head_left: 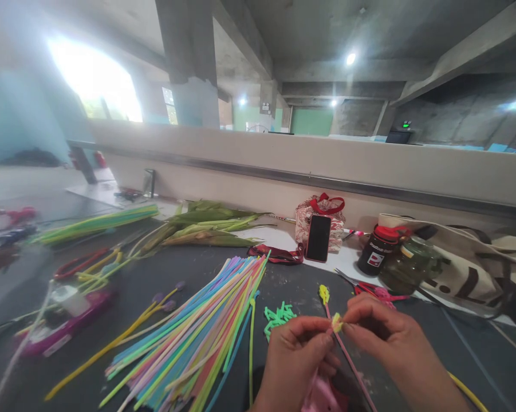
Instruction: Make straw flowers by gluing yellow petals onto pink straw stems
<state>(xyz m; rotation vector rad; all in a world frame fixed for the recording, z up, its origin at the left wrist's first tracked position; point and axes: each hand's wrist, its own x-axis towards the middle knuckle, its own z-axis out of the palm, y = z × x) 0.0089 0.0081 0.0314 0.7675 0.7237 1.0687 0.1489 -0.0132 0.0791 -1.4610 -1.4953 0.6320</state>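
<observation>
My left hand (298,355) is closed in a pinch on a thin pink pipe cleaner (352,366) in front of me. This stem slants from upper left to lower right and carries a yellow looped tuft (324,293) at its far end. Between the fingertips of both hands sits a small pale-yellow piece (336,322) against the stem. Thumb and forefinger of my right hand (397,343) are pressed together on that yellow piece. Just left of my hands lies a pile of short green pieces (279,317). Something shiny and pink (320,395) shows below my left hand.
A fanned bundle of pastel pipe cleaners (193,337) lies to the left. Behind are corn husks (210,223), a phone (318,237), red-handled scissors (365,286), a black bottle (375,252) and a canvas bag (468,257). A blurred purple tray (64,326) is further left, near another person's hand.
</observation>
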